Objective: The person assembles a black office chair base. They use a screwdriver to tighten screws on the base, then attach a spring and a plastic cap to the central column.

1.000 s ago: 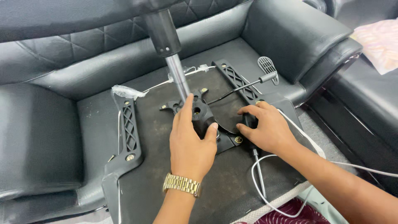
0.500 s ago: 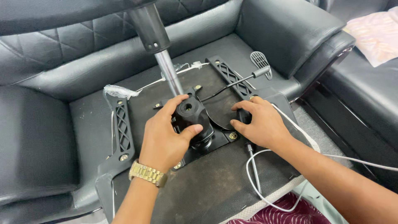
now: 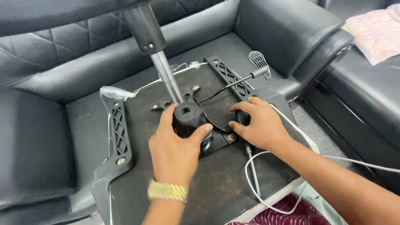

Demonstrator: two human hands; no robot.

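Both hands on the mechanism under an upturned office chair seat

Head view: the left hand (image 3: 177,146), a gold watch (image 3: 167,191) at its wrist, cups the round black knob (image 3: 186,117) in the middle of the seat underside (image 3: 208,183), fingers and thumb curled around it. The right hand (image 3: 260,125) lies flat and lightly spread on the black metal plate (image 3: 216,139) just right of it, steadying. By my read this is a fitting or tightening step, and the next move calls for a firm twisting grip while the plate is braced. A shiny steel post (image 3: 166,77) rises behind the knob into a matte black sleeve. Ribbed plastic armrest brackets (image 3: 118,131) flank the rough fabric. A lever with a slotted grey paddle (image 3: 259,62) points far right, and a thin white cord (image 3: 254,183) loops nearby. All rests on a glossy black leather sofa (image 3: 287,25).
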